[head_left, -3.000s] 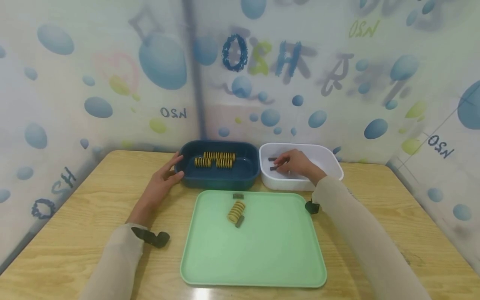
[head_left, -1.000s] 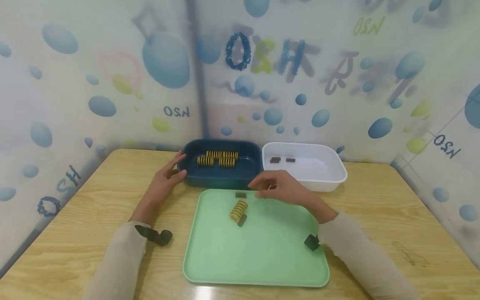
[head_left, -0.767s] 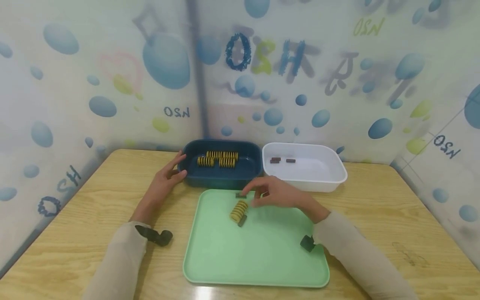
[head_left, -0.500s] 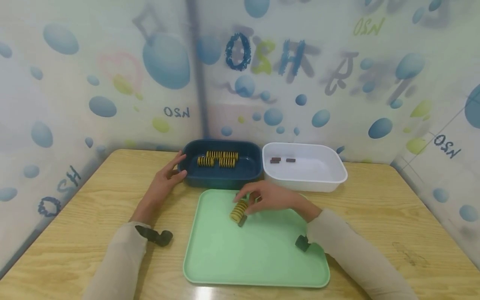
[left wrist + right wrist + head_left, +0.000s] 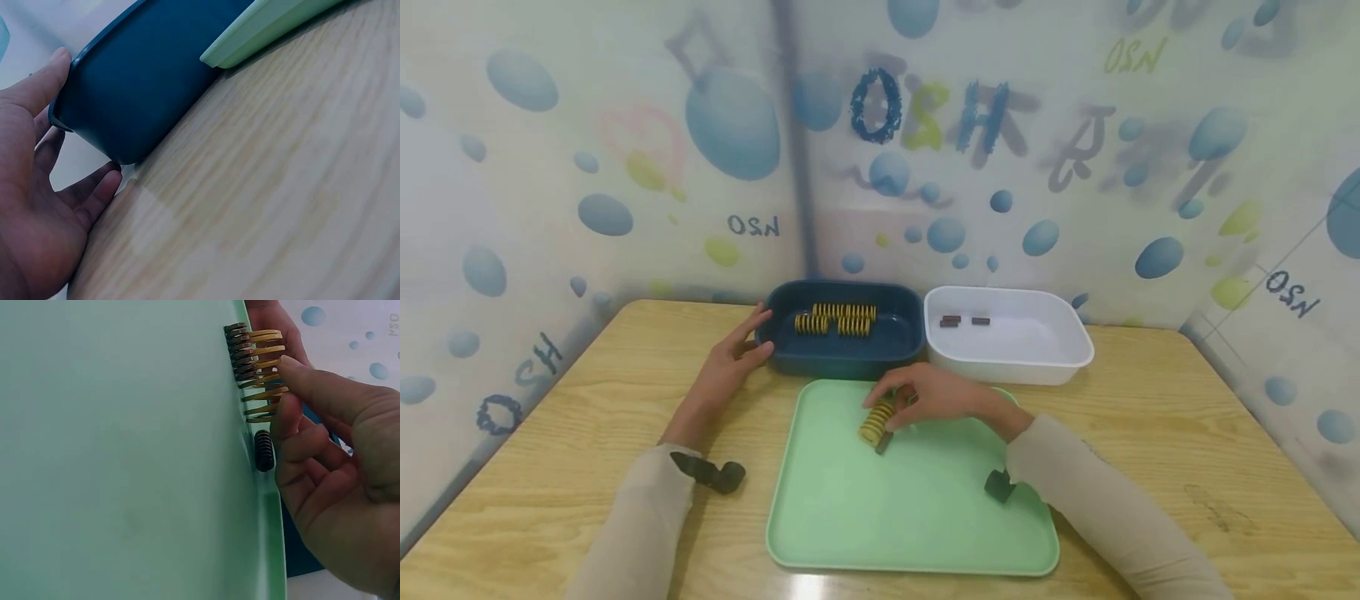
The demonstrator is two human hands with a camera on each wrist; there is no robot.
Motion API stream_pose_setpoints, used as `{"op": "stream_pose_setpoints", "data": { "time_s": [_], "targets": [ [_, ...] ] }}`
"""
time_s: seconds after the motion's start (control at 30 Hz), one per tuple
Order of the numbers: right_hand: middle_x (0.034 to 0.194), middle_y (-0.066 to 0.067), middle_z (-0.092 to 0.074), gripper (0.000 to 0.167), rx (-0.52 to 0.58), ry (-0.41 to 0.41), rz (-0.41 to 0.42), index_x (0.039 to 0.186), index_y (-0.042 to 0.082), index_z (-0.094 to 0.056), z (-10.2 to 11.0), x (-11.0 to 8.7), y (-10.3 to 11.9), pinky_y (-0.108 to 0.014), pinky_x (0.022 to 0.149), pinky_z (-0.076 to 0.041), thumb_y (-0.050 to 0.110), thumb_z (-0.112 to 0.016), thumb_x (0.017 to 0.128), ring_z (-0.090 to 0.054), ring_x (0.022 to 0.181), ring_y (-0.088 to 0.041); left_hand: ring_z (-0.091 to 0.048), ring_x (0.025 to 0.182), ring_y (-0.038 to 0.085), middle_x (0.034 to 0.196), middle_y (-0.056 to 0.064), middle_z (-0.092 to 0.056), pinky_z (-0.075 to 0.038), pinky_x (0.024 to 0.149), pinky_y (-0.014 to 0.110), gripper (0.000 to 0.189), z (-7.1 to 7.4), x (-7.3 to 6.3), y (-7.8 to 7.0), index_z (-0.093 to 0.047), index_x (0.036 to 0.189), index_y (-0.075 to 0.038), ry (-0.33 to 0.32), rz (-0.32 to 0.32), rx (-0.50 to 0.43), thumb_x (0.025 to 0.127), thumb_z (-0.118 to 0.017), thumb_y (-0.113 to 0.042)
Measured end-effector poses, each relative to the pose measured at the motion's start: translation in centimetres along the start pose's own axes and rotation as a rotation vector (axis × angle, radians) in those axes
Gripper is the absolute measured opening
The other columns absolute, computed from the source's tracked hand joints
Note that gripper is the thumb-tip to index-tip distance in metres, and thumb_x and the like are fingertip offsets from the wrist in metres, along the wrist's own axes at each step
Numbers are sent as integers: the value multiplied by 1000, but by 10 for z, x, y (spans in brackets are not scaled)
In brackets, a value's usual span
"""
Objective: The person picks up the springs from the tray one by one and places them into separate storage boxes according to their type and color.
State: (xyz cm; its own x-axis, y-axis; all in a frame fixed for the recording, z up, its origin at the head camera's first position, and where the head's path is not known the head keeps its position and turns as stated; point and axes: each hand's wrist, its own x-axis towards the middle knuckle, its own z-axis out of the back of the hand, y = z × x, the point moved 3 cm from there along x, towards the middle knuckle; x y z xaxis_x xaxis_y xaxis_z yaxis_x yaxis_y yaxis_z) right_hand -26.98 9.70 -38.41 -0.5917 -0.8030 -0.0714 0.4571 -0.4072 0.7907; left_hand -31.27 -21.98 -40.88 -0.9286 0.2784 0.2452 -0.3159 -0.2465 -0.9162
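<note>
My right hand [image 5: 936,393] is over the far part of the pale green tray [image 5: 910,517], thumb and index finger pinching a yellow coil spring [image 5: 872,427] that lies slantwise there. Beside that spring sits a small dark coil spring [image 5: 883,443]. The right wrist view shows the yellow spring [image 5: 265,397] under the fingertips, with one dark spring [image 5: 240,353] along its far end and another dark spring [image 5: 264,450] near the tray's rim. My left hand [image 5: 726,367] rests with extended fingers against the left end of the dark blue bin [image 5: 842,365]; in the left wrist view its fingertips meet the bin's wall.
Several yellow coil springs [image 5: 853,326] lie inside the blue bin. Right of it, touching, stands a white bin [image 5: 1037,342] with three small dark springs [image 5: 981,321] at its left. Everything is on a wooden table [image 5: 1150,417] before a patterned wall covering.
My right hand has left the white bin, crossed toward me over the tray and come down onto the yellow spring. The left hand keeps its place at the blue bin.
</note>
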Motion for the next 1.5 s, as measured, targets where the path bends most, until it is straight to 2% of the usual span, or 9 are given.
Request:
{"op": "stream_pose_setpoints", "data": {
  "time_s": [0.33,0.83,1.07,1.2,1.27,1.4,1.5],
  "targets": [
    [104,14,-62,33,-89,2,51,116,26,-68,-2,4,3,-27,63,-48,23,-76,84,-56,70,-10,-39,129,35,158,-9,-17,-38,90,13,55,0,0,-1,-35,150,-18,3,-3,13,99,-55,-23],
    [105,13,-63,36,-115,42,35,117,24,-69,-5,10,0,-25,67,-49,24,-77,82,-56,76,-7,-39,128,37,158,-7,-16,-38,90,13,56,-1,-1,-2,-34,150,-17,3,3,15,99,-55,-22],
    [98,14,-63,33,-150,40,29,114,27,-69,-6,11,0,-24,67,-47,24,-77,82,-54,77,-6,-38,128,44,159,7,-15,-38,89,13,56,-4,-9,-33,-32,148,-4,25,-1,10,99,-55,-16],
    [96,15,-63,32,-160,29,44,112,28,-69,-6,11,-1,-23,67,-46,26,-77,82,-52,77,-6,-37,129,43,159,5,-15,-37,89,12,56,-4,-8,-30,-32,148,-5,23,12,-8,99,-55,-17],
    [96,14,-63,31,-153,13,53,112,28,-69,-6,11,-2,-23,66,-45,27,-77,82,-51,76,-6,-37,129,42,159,3,-15,-37,89,12,56,-3,-6,-23,-33,149,-6,21,17,-20,99,-55,-17],
    [95,11,-63,30,-93,-39,75,111,28,-69,-4,10,-1,-24,62,-44,27,-77,83,-50,71,-8,-38,129,40,159,-4,-15,-39,89,12,56,-1,-1,-7,-33,150,-11,12,15,-35,99,-55,-18],
    [97,9,-64,29,-26,-82,87,111,27,-69,-1,10,1,-24,60,-44,27,-76,83,-51,69,-9,-39,128,37,159,-7,-15,-40,89,13,56,-1,0,-2,-33,150,-14,4,9,-36,99,-56,-20]
  ]
}}
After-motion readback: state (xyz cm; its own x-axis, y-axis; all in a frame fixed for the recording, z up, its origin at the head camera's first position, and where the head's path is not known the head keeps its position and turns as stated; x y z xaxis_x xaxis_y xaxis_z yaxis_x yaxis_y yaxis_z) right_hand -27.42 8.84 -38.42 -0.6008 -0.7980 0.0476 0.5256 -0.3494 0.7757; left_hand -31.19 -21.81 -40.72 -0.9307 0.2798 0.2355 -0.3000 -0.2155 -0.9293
